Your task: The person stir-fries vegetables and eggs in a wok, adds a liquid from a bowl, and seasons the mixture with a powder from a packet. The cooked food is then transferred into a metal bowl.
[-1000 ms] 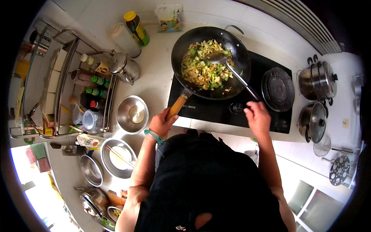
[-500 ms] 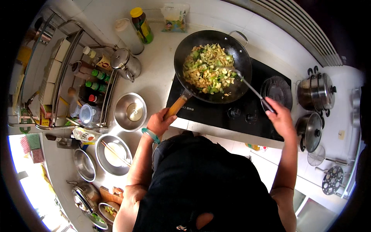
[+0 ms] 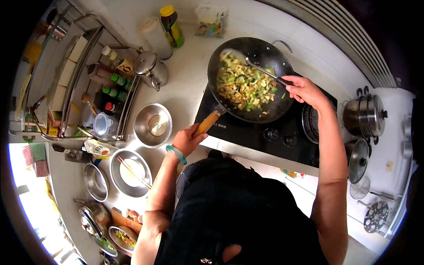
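The left hand [image 3: 187,140] is shut tight round the wooden handle [image 3: 206,123] of the big black wok [image 3: 251,79], which sits on the dark stove [image 3: 274,132] w/ chopped veg in it. That pan looks heavy & hot, so the wood end is prob the safe spot to grab. The right hand [image 3: 304,90] grips the thin metal spatula [image 3: 254,66], light & stiff, its blade in the food.

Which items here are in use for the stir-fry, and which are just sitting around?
In use: wok of chopped vegetables; wooden wok handle in left hand; metal spatula in right hand; black cooktop.

Idle: kettle, empty steel bowl, yellow-capped bottle, stacked pots.
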Motion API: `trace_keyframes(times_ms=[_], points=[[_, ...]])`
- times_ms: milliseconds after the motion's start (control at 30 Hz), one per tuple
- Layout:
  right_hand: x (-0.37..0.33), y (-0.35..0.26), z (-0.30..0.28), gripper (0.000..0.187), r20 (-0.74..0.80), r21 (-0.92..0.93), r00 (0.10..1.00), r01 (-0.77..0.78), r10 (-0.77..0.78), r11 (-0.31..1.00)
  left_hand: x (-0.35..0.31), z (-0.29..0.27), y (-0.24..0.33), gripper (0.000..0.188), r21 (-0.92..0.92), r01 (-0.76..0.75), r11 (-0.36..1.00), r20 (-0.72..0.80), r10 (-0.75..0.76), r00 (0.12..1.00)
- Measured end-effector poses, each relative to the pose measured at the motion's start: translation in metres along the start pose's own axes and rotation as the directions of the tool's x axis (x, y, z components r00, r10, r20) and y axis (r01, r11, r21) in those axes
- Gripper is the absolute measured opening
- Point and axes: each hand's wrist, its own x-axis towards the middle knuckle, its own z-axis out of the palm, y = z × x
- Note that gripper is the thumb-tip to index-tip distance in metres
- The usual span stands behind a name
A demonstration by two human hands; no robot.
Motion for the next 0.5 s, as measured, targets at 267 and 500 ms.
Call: trace_keyframes(times_ms=[267,500], points=[[-0.078,-0.055,0.016,0.047,0.032,-0.758,0.972,0.177,-0.235,0.628,-0.001,-0.003,0.010,0.048,-0.023,0.111,0.994,0.040,-0.110,0.993],[-0.155,-0.044,-0.003,0.054,-0.163,-0.729,0.972,-0.003,-0.169,0.685,0.002,0.001,0.003,0.048,-0.045,0.072,0.996,0.030,-0.070,0.997]])
